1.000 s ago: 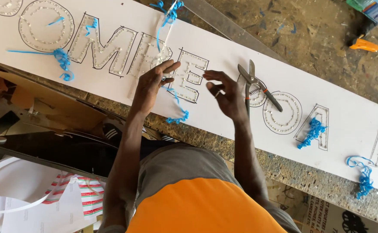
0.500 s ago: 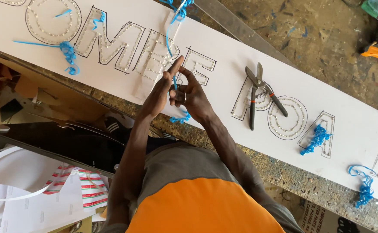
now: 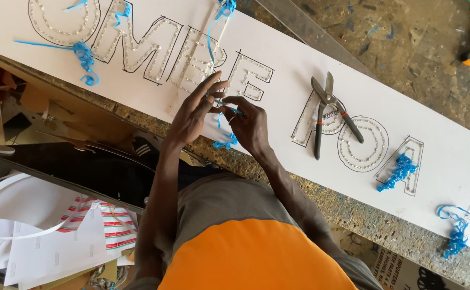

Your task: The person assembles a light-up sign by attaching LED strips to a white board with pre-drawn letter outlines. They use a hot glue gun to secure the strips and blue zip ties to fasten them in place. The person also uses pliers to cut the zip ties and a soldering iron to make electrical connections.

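Both hands meet on the white board (image 3: 278, 59), left of the snips (image 3: 329, 110). The left hand (image 3: 192, 113) and right hand (image 3: 251, 126) pinch a thin blue strip (image 3: 225, 104). It runs up, away from them.

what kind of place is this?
Probably a sign-making workshop. A long white sign panel with outlined, dotted letters lies on a rough, paint-flecked workbench; metal snips with dark handles and curled blue plastic strips lie on the panel.
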